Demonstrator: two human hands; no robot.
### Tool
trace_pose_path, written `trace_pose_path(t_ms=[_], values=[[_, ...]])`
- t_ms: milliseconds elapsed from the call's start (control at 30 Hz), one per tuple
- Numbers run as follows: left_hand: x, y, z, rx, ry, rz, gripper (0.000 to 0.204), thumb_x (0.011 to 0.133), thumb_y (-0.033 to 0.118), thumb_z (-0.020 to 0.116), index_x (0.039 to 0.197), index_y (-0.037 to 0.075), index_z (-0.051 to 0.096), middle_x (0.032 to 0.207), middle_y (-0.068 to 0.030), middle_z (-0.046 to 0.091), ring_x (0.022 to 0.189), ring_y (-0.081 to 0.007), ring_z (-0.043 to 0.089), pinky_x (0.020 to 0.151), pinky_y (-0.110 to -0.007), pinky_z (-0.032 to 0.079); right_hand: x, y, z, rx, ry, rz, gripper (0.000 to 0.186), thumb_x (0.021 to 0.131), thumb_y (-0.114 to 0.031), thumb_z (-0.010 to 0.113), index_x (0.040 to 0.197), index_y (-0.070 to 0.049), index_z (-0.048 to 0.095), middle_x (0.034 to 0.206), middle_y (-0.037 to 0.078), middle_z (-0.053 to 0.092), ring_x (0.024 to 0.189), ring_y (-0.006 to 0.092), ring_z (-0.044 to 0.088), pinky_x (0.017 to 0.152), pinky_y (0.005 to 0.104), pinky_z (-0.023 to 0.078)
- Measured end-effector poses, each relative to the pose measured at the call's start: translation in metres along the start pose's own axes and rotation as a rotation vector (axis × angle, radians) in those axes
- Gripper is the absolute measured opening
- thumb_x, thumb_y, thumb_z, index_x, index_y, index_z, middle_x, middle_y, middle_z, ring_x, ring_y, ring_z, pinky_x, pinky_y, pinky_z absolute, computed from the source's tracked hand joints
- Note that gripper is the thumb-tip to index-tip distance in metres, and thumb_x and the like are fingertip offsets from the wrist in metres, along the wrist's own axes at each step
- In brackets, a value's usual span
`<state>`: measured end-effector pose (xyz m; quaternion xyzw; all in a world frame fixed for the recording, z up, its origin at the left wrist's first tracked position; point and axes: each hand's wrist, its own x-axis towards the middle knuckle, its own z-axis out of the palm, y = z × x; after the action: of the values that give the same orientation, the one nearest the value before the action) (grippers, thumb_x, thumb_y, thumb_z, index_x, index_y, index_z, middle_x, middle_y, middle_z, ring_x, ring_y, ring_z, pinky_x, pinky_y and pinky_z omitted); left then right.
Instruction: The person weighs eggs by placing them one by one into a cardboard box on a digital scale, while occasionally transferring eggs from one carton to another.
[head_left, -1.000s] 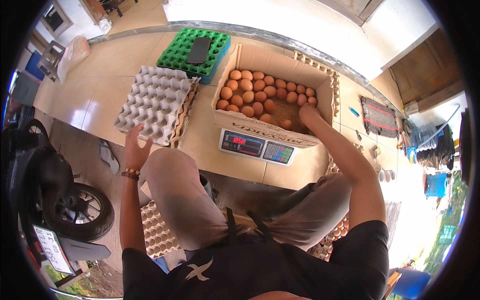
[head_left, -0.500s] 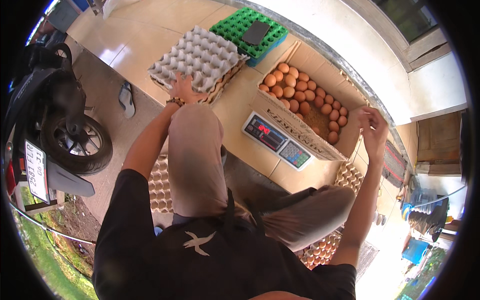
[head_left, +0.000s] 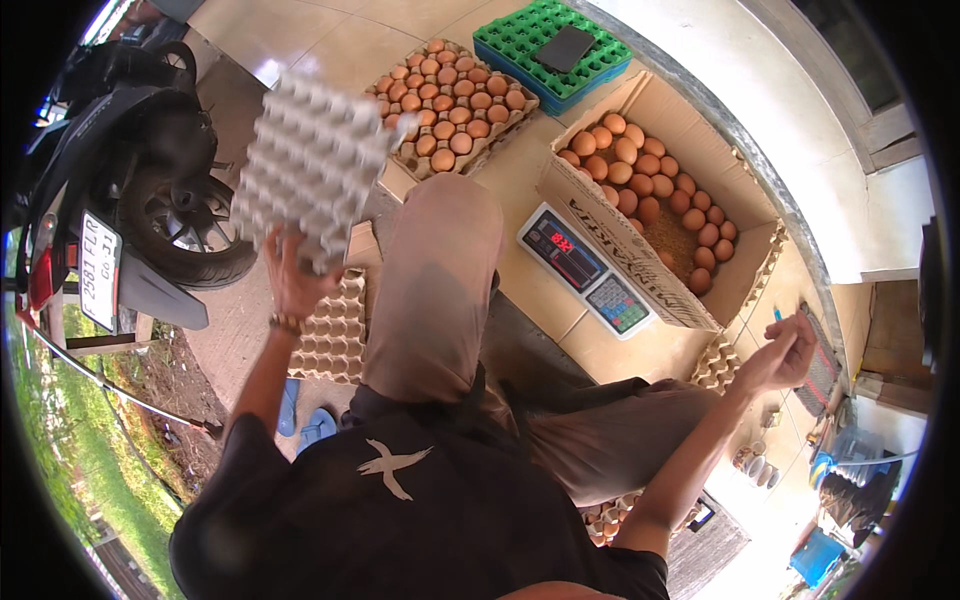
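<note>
My left hand [head_left: 297, 280] grips the lower edge of an empty grey egg tray [head_left: 310, 165], blurred by motion, raised beside my knee. To its right, a full tray of brown eggs [head_left: 450, 105] rests uncovered on the tiled ledge. My right hand [head_left: 785, 358] is closed at the right, out past the cardboard box, with a slim blue-tipped thing [head_left: 777, 314] like a pen poking out of it. Inside the cardboard box [head_left: 660, 278], brown eggs [head_left: 640, 185] lie on brown grainy bedding. Along the box's near side sits a digital scale [head_left: 580, 270] with lit red digits.
Green plastic trays [head_left: 510, 45] bearing a dark phone-like slab [head_left: 565, 48] stand behind the egg tray. Empty cardboard trays [head_left: 330, 335] are stacked by my left leg, and another tray [head_left: 716, 365] is near the box. A parked motorbike [head_left: 150, 190] is at the left.
My left hand has lifted the grey tray off the stack and moved it left and nearer, exposing the eggs beneath. My right hand has moved lower and slightly right. The view has shifted.
</note>
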<state>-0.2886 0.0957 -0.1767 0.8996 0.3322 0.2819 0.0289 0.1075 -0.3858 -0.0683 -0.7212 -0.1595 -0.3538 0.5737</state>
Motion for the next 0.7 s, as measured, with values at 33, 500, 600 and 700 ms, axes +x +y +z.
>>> trace_pose_path(t_ms=[33, 500, 600, 700], values=[[-0.045, -0.01, -0.005, 0.03, -0.033, -0.111, 0.075, 0.049, 0.027, 0.09, 0.112, 0.008, 0.054, 0.126, -0.0213, 0.048, 0.122, -0.0409, 0.044, 0.097, -0.052, 0.045, 0.0, -0.001, 0.0, -0.004, 0.035, -0.007, 0.012, 0.089, 0.003, 0.057, 0.096, 0.004, 0.066, 0.061, 0.003, 0.057, 0.053, 0.0067, 0.048, 0.047, 0.0199, 0.034], [-0.019, 0.002, 0.074, -0.286, -0.476, -0.369, 0.032, 0.08, 0.025, 0.07, 0.107, 0.008, 0.067, 0.103, -0.0132, 0.068, 0.09, -0.0345, 0.067, 0.081, -0.044, 0.054, -0.03, -0.01, 0.019, -0.06, -0.015, -0.306, 0.011, 0.09, 0.005, 0.056, 0.099, 0.008, 0.062, 0.073, 0.009, 0.058, 0.057, 0.013, 0.05, 0.049, 0.0245, 0.039], [0.07, 0.015, 0.106, -0.399, -0.331, -0.145, 0.026, 0.083, 0.017, 0.067, 0.107, 0.008, 0.066, 0.101, -0.0145, 0.066, 0.094, -0.0342, 0.064, 0.083, -0.043, 0.052, -0.087, -0.053, 0.081, 0.011, -0.394, -0.284, 0.013, 0.084, 0.008, 0.055, 0.095, 0.008, 0.062, 0.082, 0.015, 0.065, 0.065, 0.0208, 0.059, 0.057, 0.0282, 0.047], [0.137, 0.022, 0.139, -0.387, -0.202, -0.027, 0.026, 0.083, 0.016, 0.066, 0.107, 0.007, 0.067, 0.103, -0.0127, 0.066, 0.098, -0.0329, 0.063, 0.084, -0.042, 0.051, -0.131, -0.098, 0.19, 0.145, -0.962, 0.108, 0.019, 0.086, 0.006, 0.055, 0.1, 0.0, 0.067, 0.083, 0.015, 0.067, 0.07, 0.0183, 0.065, 0.063, 0.0281, 0.051]])
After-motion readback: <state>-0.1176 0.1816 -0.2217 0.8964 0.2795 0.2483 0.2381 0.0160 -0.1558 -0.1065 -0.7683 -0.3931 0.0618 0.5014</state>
